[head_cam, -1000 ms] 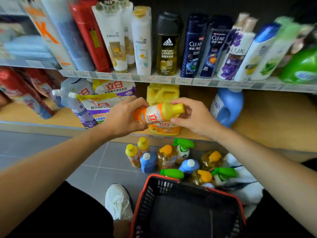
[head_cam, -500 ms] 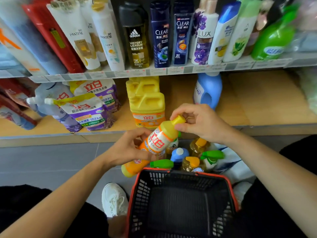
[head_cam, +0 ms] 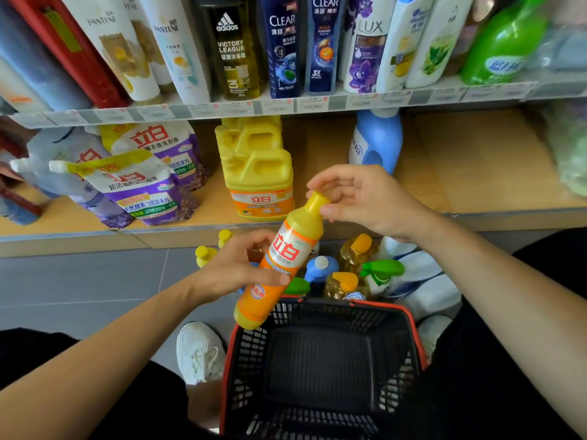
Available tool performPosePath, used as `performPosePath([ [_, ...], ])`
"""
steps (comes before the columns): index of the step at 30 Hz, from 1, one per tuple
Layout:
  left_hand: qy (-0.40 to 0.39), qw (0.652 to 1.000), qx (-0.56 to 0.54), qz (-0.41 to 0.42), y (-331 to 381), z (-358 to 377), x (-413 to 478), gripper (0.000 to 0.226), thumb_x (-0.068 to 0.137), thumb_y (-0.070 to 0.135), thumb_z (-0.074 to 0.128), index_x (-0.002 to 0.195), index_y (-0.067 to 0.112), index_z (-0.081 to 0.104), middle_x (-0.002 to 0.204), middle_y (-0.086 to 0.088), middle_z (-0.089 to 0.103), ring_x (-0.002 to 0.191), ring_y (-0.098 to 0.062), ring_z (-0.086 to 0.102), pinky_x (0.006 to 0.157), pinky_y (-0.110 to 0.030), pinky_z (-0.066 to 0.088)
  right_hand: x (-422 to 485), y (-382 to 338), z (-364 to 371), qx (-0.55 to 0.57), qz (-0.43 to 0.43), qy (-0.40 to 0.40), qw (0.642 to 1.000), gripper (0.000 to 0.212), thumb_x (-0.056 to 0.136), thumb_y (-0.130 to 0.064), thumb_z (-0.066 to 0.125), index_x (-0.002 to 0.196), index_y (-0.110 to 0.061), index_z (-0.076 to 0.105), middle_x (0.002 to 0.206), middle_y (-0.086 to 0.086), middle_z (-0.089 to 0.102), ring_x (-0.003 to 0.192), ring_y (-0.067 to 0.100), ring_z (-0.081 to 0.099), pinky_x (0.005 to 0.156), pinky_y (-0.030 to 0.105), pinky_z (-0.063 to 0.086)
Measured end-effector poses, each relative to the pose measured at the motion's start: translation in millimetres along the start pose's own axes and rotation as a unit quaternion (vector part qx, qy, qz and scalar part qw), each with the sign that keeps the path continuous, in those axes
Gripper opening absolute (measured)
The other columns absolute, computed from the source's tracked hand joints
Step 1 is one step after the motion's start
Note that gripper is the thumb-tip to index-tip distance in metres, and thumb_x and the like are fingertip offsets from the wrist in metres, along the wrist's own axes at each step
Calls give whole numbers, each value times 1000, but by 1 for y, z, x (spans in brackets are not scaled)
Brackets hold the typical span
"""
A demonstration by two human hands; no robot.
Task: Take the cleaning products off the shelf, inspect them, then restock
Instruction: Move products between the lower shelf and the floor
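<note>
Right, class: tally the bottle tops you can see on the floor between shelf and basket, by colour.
Yellow caps: 2
Orange caps: 2
Green spray heads: 2
White cap: 1
Total: 7. The left hand and its orange bottle may hide more.

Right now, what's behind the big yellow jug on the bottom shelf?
A second yellow jug stands right behind the front jug; only its cap, handle and shoulders show. Its label, and anything further back, is covered.
</note>
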State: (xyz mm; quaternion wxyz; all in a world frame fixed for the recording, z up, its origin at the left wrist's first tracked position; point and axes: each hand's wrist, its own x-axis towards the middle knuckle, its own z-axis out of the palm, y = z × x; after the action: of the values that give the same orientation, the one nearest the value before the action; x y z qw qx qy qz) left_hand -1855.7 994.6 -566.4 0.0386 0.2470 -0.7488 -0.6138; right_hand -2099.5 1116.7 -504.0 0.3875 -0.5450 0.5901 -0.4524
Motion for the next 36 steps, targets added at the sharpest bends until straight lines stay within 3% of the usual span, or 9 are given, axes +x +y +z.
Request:
performPosePath([
  [3, 114, 985, 129, 33, 1, 7, -2, 62, 51, 54, 90, 100, 27, 64, 91, 1, 71, 84, -20, 68, 76, -50, 57, 2, 1, 1, -37, -2, 37, 999, 31, 84, -4, 78, 103, -26, 70, 98, 6, 74, 89, 33, 71, 82, 52, 60],
  [9, 228, 917, 323, 42, 2, 12, -9, 63, 47, 74, 76, 93, 36, 58, 83, 17, 66, 76, -3, 62, 62, -33, 51, 5, 6, 11, -104, 8, 96, 990, 11, 87, -20, 78, 97, -18, 75, 88, 1, 72, 68, 20, 73, 72, 46, 62],
  [14, 254, 902, 341, 73, 6, 14, -10, 59, 50, 75, 72, 93, 40, 55, 83, 20, 61, 70, 2, 56, 56, -17, 36, 8, 7, 14, -50, 43, 148, 987, 13, 97, -9, 63, 91, -16, 73, 86, 9, 74, 68, 23, 74, 73, 50, 62],
  [20, 268, 894, 349, 86, 8, 15, -12, 58, 53, 68, 82, 93, 35, 56, 84, 18, 61, 72, -3, 57, 56, -19, 38, 7, 7, 20, -44, 18, 118, 992, 7, 90, -16, 74, 96, -20, 73, 86, 1, 71, 69, 13, 73, 64, 26, 59],
  [22, 270, 892, 351, 86, 9, 16, -13, 57, 52, 67, 81, 93, 36, 55, 84, 19, 59, 71, -3, 56, 55, -18, 37, 8, 8, 19, -61, 17, 117, 991, 11, 90, -15, 73, 99, -21, 73, 86, -2, 72, 67, 12, 73, 66, 27, 60],
  [26, 258, 906, 326, 77, 10, 16, -12, 57, 52, 73, 75, 93, 42, 51, 83, 23, 58, 72, 3, 58, 57, -16, 38, 8, 7, 18, -60, 16, 115, 991, 13, 97, -15, 64, 104, -22, 73, 85, -4, 73, 68, 11, 72, 70, 27, 59],
  [29, 236, 938, 250, 52, 8, 13, -10, 61, 51, 76, 76, 94, 38, 58, 87, 19, 67, 78, -2, 66, 61, -23, 51, 9, 9, 18, -45, 20, 127, 991, 18, 101, -16, 57, 112, -20, 71, 87, 0, 73, 72, 14, 73, 73, 29, 61],
  [33, 187, 979, 77, 38, 11, 12, -5, 56, 53, 58, 87, 97, 28, 70, 89, 4, 73, 82, -16, 69, 74, -44, 59, 10, 10, 18, 11, 21, 124, 992, 28, 98, -11, 61, 124, -22, 65, 104, 2, 71, 83, 18, 74, 72, 30, 61],
  [36, 131, 989, -64, 8, 15, 11, -3, 53, 59, 44, 87, 104, 20, 75, 100, -7, 76, 91, -25, 73, 77, -42, 62, 10, 14, 20, 42, 24, 115, 992, 49, 90, -15, 73, 135, -26, 57, 117, 2, 67, 96, 24, 72, 74, 35, 62],
])
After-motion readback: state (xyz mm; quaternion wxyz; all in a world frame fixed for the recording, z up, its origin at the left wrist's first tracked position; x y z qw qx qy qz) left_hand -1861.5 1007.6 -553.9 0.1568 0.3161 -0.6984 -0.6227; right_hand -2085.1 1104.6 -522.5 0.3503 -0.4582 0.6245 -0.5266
